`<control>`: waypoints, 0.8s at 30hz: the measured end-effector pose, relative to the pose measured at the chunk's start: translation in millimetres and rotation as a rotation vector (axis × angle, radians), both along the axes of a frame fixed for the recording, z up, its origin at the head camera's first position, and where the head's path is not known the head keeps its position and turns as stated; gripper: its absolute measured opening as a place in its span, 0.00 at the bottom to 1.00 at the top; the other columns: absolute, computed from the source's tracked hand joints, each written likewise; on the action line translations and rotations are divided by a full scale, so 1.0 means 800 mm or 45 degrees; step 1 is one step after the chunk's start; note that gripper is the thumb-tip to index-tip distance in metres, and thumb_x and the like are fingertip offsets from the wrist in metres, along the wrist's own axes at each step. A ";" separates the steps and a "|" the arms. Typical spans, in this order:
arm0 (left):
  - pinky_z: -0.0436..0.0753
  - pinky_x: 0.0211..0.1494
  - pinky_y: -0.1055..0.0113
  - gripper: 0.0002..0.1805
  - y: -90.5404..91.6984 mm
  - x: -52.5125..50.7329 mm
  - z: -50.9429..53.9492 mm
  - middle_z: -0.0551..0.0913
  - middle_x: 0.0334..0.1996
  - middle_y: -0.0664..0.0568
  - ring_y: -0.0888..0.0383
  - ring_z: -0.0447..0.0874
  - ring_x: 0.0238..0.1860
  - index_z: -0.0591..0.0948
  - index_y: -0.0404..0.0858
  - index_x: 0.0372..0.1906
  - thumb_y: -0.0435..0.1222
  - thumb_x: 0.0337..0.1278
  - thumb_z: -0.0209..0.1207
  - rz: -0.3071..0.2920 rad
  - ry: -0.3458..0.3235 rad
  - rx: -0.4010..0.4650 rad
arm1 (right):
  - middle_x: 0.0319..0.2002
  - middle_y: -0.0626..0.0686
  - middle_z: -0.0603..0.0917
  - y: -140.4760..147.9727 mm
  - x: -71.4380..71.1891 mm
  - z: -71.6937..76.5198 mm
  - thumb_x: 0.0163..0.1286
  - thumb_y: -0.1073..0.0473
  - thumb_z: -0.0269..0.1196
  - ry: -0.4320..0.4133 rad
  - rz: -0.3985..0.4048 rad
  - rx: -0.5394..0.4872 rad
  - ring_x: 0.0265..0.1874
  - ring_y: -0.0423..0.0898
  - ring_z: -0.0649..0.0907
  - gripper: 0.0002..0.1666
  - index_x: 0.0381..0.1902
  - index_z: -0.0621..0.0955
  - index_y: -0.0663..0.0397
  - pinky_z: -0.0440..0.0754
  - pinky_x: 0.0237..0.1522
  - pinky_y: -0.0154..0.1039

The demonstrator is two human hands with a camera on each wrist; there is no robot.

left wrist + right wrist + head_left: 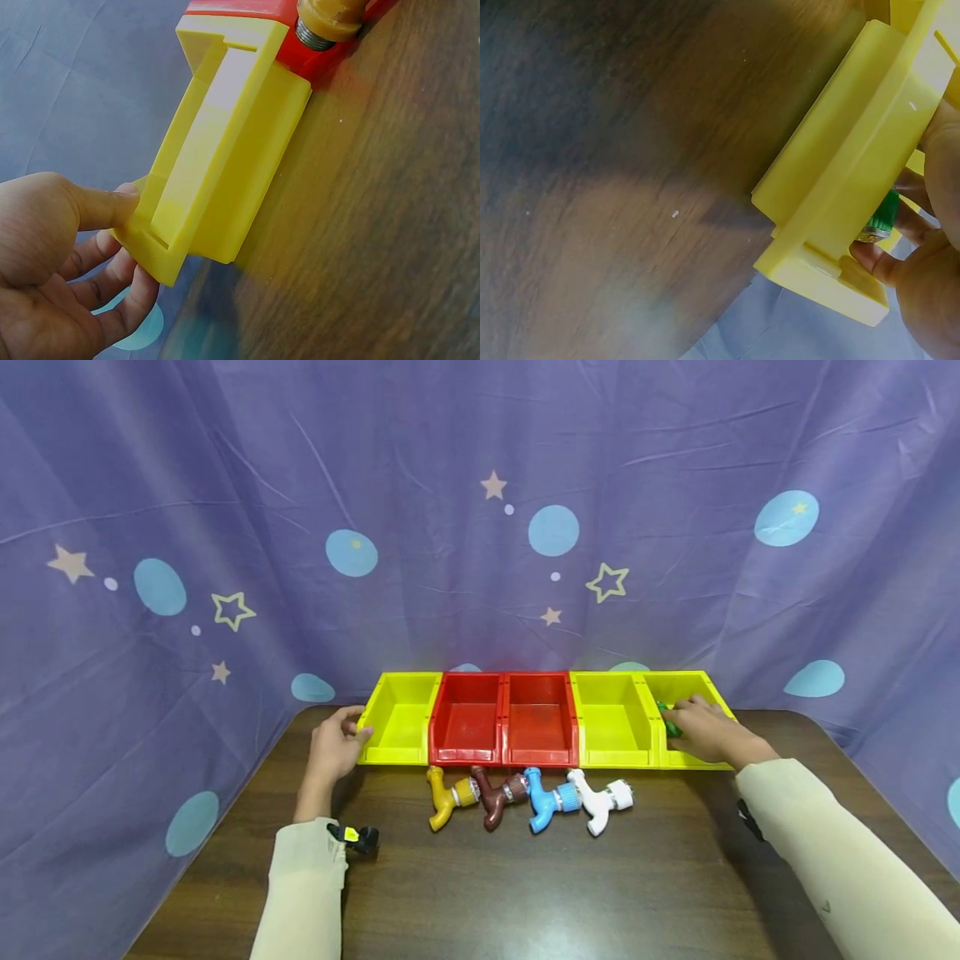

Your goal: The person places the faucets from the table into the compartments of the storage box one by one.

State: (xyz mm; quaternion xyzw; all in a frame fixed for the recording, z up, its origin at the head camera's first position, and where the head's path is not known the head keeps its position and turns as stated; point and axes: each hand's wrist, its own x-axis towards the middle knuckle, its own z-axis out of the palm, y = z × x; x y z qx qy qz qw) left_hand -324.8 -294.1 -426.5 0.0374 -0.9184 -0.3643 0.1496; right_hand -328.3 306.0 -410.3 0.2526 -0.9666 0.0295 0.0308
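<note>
While the right hand (701, 731) reaches into the right bin (693, 761) at the right of the head view, its fingers curl about the green tap (885, 211), which sits near that bin's left wall. In the right wrist view, a green part with a metal end shows between the digits; the hold looks like a pinch, though the bin's wall hides much of it, and how firmly the fingers press I cannot tell. Left of centre in the head view, the left hand (336, 747) pinches the outer rim of the left bin (393, 756) between thumb and fingers.

Two red bins (468, 756) and a third yellow bin (617, 759) stand between. Just below them, about mid-frame, a yellow tap (445, 799), a brown tap (495, 800), a blue tap (543, 802) and a white tap (597, 803) lie in a row on the table (510, 877).

Judging by its glossy fellows, the green tap is probably hard plastic with some metal: light, stiff, not fragile, a little slick. Its thick collar likely gives the surest hold; taken by the curved spout, it could swivel. The left bin looks thin-walled and light, so pushing there may slide it.
</note>
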 end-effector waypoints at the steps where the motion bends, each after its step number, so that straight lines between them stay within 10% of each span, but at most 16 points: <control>1: 0.78 0.35 0.63 0.23 0.000 0.000 0.000 0.79 0.40 0.42 0.49 0.79 0.37 0.77 0.36 0.67 0.34 0.70 0.63 0.002 0.004 0.002 | 0.47 0.63 0.83 0.000 -0.001 0.000 0.67 0.58 0.72 -0.011 -0.004 0.007 0.47 0.64 0.76 0.25 0.58 0.83 0.65 0.75 0.42 0.59; 15: 0.79 0.35 0.63 0.24 -0.001 -0.001 0.001 0.79 0.40 0.41 0.49 0.79 0.38 0.76 0.35 0.67 0.34 0.71 0.62 -0.012 0.013 0.007 | 0.49 0.64 0.84 0.001 -0.007 -0.006 0.68 0.61 0.70 -0.036 0.007 -0.035 0.50 0.65 0.80 0.23 0.58 0.82 0.66 0.75 0.54 0.63; 24: 0.79 0.35 0.64 0.24 0.000 0.000 0.000 0.79 0.40 0.41 0.49 0.79 0.38 0.76 0.35 0.68 0.34 0.70 0.63 -0.004 0.005 0.003 | 0.41 0.57 0.84 0.000 -0.002 -0.001 0.68 0.59 0.70 -0.039 0.038 -0.038 0.41 0.56 0.82 0.16 0.50 0.83 0.62 0.80 0.45 0.57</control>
